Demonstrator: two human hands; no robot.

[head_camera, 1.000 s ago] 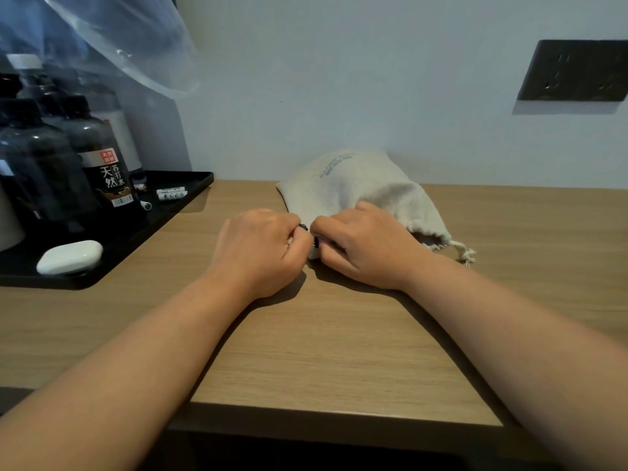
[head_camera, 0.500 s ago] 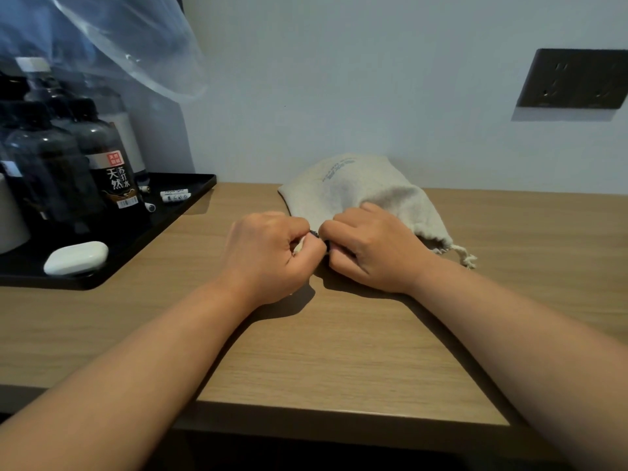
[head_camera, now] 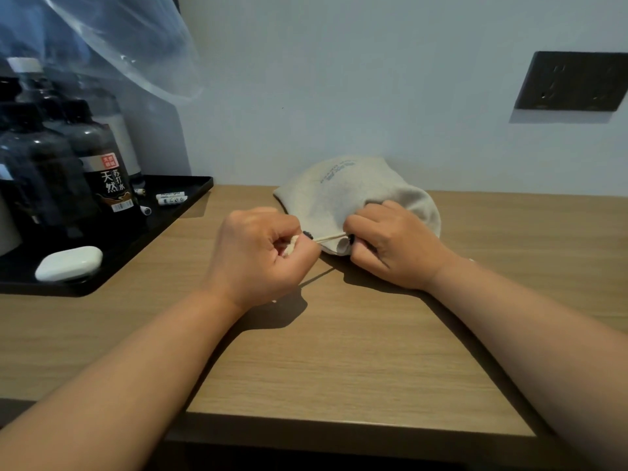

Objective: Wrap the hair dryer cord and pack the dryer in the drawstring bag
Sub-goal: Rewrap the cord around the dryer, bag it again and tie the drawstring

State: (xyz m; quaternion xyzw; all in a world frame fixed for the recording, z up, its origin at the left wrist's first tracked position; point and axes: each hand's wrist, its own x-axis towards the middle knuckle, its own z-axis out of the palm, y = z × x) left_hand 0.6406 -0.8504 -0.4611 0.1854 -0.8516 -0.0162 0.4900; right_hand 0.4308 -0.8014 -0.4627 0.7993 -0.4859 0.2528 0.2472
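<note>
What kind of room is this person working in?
Probably a hotel room. A black tray on the wooden counter holds bottled soda water and small sachets, a dark wall socket sits above, and the hands handle a drawstring bag.

Wood table point(head_camera: 339, 351) — bag point(head_camera: 339, 195), tray point(head_camera: 190, 195).

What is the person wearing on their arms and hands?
Nothing that shows. Both forearms are bare right to the frame's edge, with no sleeves in view. The left hand and right hand have no gloves, rings, watch or bracelets visible. The fingernails look dark, perhaps polished.
</note>
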